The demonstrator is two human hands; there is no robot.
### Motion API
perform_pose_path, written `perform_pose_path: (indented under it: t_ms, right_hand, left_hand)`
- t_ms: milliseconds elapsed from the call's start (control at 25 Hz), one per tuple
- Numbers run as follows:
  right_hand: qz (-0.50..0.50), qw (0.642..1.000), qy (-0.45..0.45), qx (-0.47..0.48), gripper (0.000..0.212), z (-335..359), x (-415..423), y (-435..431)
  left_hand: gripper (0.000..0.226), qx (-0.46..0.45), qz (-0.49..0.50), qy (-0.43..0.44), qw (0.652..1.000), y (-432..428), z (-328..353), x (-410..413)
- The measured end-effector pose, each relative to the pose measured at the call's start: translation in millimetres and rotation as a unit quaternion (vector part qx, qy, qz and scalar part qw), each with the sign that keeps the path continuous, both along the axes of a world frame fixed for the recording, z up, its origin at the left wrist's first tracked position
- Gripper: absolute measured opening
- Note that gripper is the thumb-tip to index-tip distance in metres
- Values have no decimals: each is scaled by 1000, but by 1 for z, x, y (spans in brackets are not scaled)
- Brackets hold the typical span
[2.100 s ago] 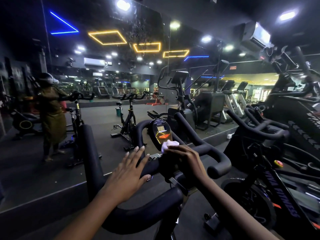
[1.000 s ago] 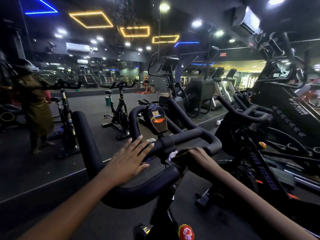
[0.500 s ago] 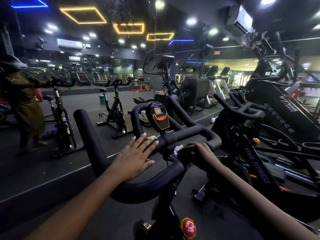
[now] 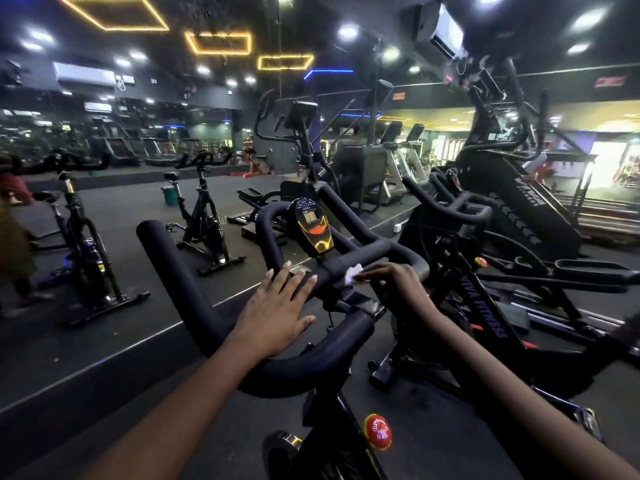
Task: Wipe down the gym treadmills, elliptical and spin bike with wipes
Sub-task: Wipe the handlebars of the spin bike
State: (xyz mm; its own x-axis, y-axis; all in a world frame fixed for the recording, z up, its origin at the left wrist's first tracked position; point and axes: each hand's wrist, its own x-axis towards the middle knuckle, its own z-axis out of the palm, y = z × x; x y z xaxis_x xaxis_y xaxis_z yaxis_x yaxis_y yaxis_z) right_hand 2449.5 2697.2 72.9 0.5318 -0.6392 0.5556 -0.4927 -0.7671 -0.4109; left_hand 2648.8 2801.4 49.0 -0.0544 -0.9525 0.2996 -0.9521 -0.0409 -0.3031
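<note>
On the spin bike's handlebar (image 4: 175,271), the left hand (image 4: 277,313) lies flat while the right hand (image 4: 398,282) pinches a white wipe (image 4: 352,273).

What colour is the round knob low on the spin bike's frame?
The round knob is red, with a yellowish rim; the head view, the only one, shows it.

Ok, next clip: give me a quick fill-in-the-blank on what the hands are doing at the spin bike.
1. The left hand lies flat, fingers straight, on the padded black ____.
2. The right hand holds a white ____ just below the display console.
3. The round knob below the hands is ____ in colour.
Missing words: handlebar; wipe; red.
</note>
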Motion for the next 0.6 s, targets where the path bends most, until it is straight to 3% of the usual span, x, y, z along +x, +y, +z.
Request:
perform_pose_path:
  t_ms: [80, 160, 240, 360, 480, 600]
  right_hand:
    - [13, 996, 66, 64, 29, 4, 7, -6]
    - [62, 989, 134, 8, 22, -5, 1, 1]
    - [75, 987, 134, -52, 39, -8, -9, 11]
    - [76, 992, 105, 0, 56, -15, -30, 25]
    - [72, 976, 155, -133, 50, -7, -41, 24]
    - [61, 988, 117, -79, 28, 1, -24, 0]
  left_hand:
    - [67, 30, 13, 7, 999, 2, 4, -2]
    - [67, 43, 2, 14, 999, 3, 6, 0]
    - [68, 60, -8, 26, 998, 4, 9, 1]
    - [69, 77, -18, 31, 996, 6, 10, 1]
    - [68, 82, -19, 36, 996, 4, 9, 2]
    - [67, 79, -19, 36, 996, 3, 10, 2]
